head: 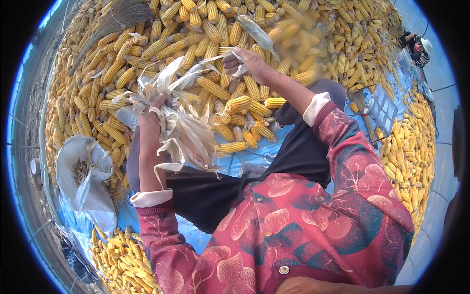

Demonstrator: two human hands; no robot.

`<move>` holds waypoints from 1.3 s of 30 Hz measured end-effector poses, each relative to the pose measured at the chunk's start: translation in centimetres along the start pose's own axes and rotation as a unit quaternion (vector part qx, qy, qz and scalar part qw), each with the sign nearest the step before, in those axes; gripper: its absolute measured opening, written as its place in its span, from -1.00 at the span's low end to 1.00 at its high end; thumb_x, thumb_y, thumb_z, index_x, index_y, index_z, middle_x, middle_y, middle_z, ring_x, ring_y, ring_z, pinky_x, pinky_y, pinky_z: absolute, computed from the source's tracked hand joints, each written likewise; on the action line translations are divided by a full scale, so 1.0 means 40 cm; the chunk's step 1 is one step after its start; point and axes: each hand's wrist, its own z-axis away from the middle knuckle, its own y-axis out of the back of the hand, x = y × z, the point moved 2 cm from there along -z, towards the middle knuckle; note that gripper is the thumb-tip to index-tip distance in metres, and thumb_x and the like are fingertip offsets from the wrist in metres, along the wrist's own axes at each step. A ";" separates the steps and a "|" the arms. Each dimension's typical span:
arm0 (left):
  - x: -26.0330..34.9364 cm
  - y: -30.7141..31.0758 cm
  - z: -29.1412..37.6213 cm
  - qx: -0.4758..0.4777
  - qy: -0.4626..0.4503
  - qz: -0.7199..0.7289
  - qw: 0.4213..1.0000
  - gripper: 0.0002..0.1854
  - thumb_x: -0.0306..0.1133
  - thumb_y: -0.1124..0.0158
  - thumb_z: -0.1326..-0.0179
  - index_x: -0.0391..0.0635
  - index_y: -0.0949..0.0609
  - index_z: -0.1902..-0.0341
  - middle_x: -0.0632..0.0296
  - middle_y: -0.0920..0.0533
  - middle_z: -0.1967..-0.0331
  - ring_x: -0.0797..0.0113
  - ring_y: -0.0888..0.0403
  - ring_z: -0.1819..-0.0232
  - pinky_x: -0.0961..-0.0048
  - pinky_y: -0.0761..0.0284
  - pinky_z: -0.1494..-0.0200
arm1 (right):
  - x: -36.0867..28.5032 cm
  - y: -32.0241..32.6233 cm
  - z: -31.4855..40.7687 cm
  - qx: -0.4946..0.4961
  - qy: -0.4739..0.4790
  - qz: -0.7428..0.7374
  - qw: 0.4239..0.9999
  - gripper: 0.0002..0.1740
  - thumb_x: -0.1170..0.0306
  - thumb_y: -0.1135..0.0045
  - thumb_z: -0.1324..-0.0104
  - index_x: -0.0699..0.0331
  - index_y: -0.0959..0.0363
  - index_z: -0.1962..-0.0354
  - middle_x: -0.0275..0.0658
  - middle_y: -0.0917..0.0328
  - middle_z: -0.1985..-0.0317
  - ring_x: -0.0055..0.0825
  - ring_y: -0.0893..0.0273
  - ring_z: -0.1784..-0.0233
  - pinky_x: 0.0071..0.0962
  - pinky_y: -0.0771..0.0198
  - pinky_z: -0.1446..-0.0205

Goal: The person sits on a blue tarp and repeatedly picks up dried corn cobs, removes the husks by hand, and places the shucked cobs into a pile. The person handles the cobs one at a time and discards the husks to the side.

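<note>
My left hand (156, 104) is closed around a thick bunch of dry corn husks (189, 134), whose pale leaves hang down over the wrist and between my knees. My right hand (248, 64), up and to the right, grips the end of a long husk strip (205, 66) that stretches across from the bunch. Just above the right hand, a cob still in its husk (255, 32) lies on the heap of husked yellow corn cobs (213, 88). Right of it, some cobs look blurred.
A twig broom (119, 18) lies on the heap at the upper left. An open white woven sack (80, 183) holds scraps. Blue sheeting (260, 150) lies under my legs. A second broom (361, 104) is beside a grey slotted tray (382, 109). Another person (416, 47) is far right.
</note>
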 end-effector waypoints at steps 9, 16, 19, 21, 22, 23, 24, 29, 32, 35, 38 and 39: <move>-0.123 -0.174 -0.062 -0.044 -0.122 -0.421 0.898 -0.73 -0.35 -0.23 0.04 -0.26 -0.55 0.26 -0.02 -0.63 0.35 -0.02 -0.59 0.25 0.21 -0.45 0.18 | 0.017 -0.207 0.034 -0.061 -0.060 -0.330 0.940 -0.57 0.04 0.22 -0.40 0.22 -0.40 0.11 -0.30 -0.51 0.21 -0.55 -0.47 0.14 -0.59 -0.36 0.05; 0.040 -0.133 -0.155 -0.031 -0.199 -0.521 0.829 -0.64 -0.20 -0.31 0.07 -0.17 -0.56 0.24 -0.05 -0.60 0.34 -0.07 -0.56 0.20 0.13 -0.44 0.14 | -0.008 -0.121 0.022 -0.098 0.078 -0.117 0.985 -0.40 0.01 0.36 -0.42 0.32 -0.17 -0.17 -0.13 -0.39 -0.07 -0.37 -0.37 -0.10 -0.36 -0.39 -0.06; 0.185 0.018 -0.206 0.064 -0.320 -0.552 0.767 -0.67 -0.25 -0.30 0.05 -0.15 -0.55 0.21 -0.01 -0.59 0.39 -0.02 -0.57 0.23 0.16 -0.46 0.17 | 0.039 -0.077 -0.012 -0.027 -0.059 -0.099 0.993 -0.35 -0.03 0.39 -0.41 0.35 -0.20 -0.16 -0.09 -0.38 -0.08 -0.36 -0.38 -0.08 -0.38 -0.41 0.00; 0.267 0.162 -0.224 0.159 -0.319 -0.628 0.692 -0.67 -0.26 -0.29 0.05 -0.13 -0.54 0.19 0.02 -0.58 0.37 0.00 -0.57 0.22 0.19 -0.47 0.17 | 0.088 -0.051 -0.025 -0.043 -0.114 -0.090 0.988 -0.36 -0.04 0.38 -0.41 0.34 -0.25 -0.13 -0.12 -0.41 -0.03 -0.40 -0.41 -0.02 -0.42 -0.41 0.05; 0.297 0.233 -0.226 0.203 -0.364 -0.648 0.638 -0.66 -0.27 -0.29 0.06 -0.13 -0.54 0.19 0.03 -0.58 0.35 -0.01 -0.57 0.22 0.20 -0.47 0.18 | 0.119 -0.037 -0.030 -0.019 -0.162 -0.079 0.984 -0.37 -0.04 0.38 -0.41 0.33 -0.27 -0.11 -0.13 -0.42 0.00 -0.43 -0.43 0.01 -0.44 -0.41 0.07; 0.321 0.308 -0.226 0.247 -0.405 -0.664 0.578 -0.66 -0.27 -0.30 0.07 -0.12 -0.54 0.19 0.04 -0.58 0.33 -0.02 -0.57 0.21 0.21 -0.47 0.18 | 0.149 -0.027 -0.032 -0.030 -0.172 -0.076 0.982 -0.38 -0.05 0.37 -0.41 0.32 -0.29 -0.07 -0.19 -0.46 0.09 -0.47 -0.45 0.10 -0.46 -0.40 0.12; 0.337 0.391 -0.226 0.267 -0.390 -0.668 0.575 -0.66 -0.28 -0.30 0.06 -0.14 -0.54 0.19 0.04 -0.58 0.30 -0.03 -0.56 0.21 0.21 -0.47 0.17 | 0.178 -0.019 -0.036 -0.054 -0.185 -0.092 0.977 -0.38 -0.05 0.37 -0.40 0.32 -0.30 -0.05 -0.21 -0.47 0.13 -0.48 -0.46 0.12 -0.46 -0.39 0.12; 0.365 0.831 -0.171 0.332 -0.243 -0.782 0.468 -0.49 -0.23 -0.33 0.02 -0.03 -0.44 -0.04 0.06 -0.48 0.01 0.02 -0.43 -0.06 0.15 -0.38 -0.02 | 0.280 0.032 -0.046 -0.042 -0.289 -0.077 0.953 -0.36 -0.08 0.37 -0.40 0.34 -0.29 -0.05 -0.20 -0.49 0.17 -0.40 -0.47 0.13 -0.38 -0.35 0.07; 0.330 1.084 -0.049 0.437 0.098 -0.794 0.410 -0.34 -0.18 -0.29 -0.02 0.09 -0.29 -0.23 0.03 -0.30 -0.22 -0.02 -0.20 -0.29 -0.05 -0.19 -0.20 | 0.295 0.052 -0.054 -0.042 -0.305 -0.057 0.950 -0.35 -0.07 0.35 -0.39 0.37 -0.27 -0.06 -0.10 -0.50 0.10 -0.25 -0.48 0.07 -0.27 -0.35 0.02; 0.257 1.217 0.017 0.459 0.116 -0.800 0.369 -0.38 -0.17 -0.23 -0.06 0.11 -0.29 -0.24 -0.02 -0.26 -0.24 -0.05 -0.18 -0.30 -0.07 -0.16 -0.21 | 0.297 0.058 -0.066 -0.012 -0.343 -0.023 0.939 -0.34 -0.08 0.34 -0.39 0.37 -0.25 -0.06 -0.05 -0.48 0.04 -0.24 -0.49 0.06 -0.24 -0.35 0.00; 0.188 1.264 0.034 0.441 0.059 -0.829 0.340 -0.44 -0.20 -0.18 -0.08 0.10 -0.34 -0.21 -0.04 -0.29 -0.21 -0.05 -0.25 -0.26 -0.05 -0.20 -0.18 | 0.296 0.038 -0.082 -0.030 -0.336 -0.012 0.941 -0.39 -0.03 0.26 -0.38 0.37 -0.27 -0.05 -0.10 -0.51 0.14 -0.26 -0.49 0.08 -0.27 -0.39 0.01; 0.173 1.270 0.032 0.441 0.041 -0.828 0.345 -0.46 -0.22 -0.16 -0.09 0.10 -0.36 -0.20 -0.04 -0.31 -0.20 -0.05 -0.27 -0.24 -0.04 -0.21 -0.17 | 0.297 0.033 -0.088 0.003 -0.351 0.011 0.936 -0.40 -0.02 0.24 -0.38 0.36 -0.27 -0.05 -0.12 -0.52 0.18 -0.27 -0.50 0.09 -0.27 -0.40 0.01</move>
